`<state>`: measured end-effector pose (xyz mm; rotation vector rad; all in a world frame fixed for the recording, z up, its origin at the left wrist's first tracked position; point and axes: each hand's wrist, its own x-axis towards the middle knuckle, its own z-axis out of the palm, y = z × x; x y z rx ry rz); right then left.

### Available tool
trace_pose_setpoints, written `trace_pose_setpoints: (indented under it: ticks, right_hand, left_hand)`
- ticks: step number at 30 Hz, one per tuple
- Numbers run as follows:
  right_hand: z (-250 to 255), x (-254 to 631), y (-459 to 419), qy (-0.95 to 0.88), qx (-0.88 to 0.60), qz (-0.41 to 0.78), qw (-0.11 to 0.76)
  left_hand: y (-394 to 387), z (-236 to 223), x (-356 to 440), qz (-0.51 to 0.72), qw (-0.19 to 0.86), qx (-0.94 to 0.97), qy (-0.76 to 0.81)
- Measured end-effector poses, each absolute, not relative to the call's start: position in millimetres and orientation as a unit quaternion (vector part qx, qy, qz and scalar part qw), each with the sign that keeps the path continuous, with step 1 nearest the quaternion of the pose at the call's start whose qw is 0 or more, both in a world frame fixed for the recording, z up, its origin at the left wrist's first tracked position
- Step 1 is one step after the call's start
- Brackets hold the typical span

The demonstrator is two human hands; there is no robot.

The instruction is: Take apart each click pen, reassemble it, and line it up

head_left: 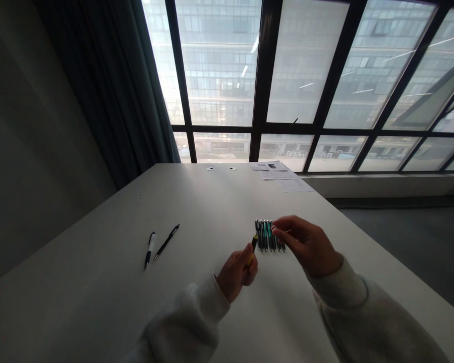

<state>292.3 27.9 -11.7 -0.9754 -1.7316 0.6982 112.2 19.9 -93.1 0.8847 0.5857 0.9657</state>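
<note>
Pens (265, 241) lie in a row, partly hidden by the right hand (306, 244), its fingertips nearly together, any hold unclear; the left hand (236, 272) curls around one yellow-and-black implement (254, 243). At least six form the row; two loose pens (167, 242) lie farther left.

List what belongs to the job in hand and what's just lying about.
Job, apparently:
slim yellow-and-black object, in the left hand
row of dark pens, some teal-marked, by the right hand

Lying about, perhaps:
white-and-black pen
slim black pen
printed white paper sheets
</note>
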Motion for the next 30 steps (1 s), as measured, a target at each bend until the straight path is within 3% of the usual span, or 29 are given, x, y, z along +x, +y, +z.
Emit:
trace_pose_setpoints:
  ticks: [6, 10, 30]
  right_hand:
    - [-103, 307, 26, -0.778, -0.453, 0.223, 0.374]
    - [-138, 314, 26, -0.802, -0.445, 0.205, 0.342]
    - [-148, 313, 30, -0.783, -0.491, 0.205, 0.323]
  left_hand:
    - [28, -120, 111, 0.405, 0.795, 0.375, 0.250]
    - [31, -129, 109, 0.397, 0.810, 0.346, 0.258]
    - [34, -130, 109, 0.381, 0.823, 0.336, 0.253]
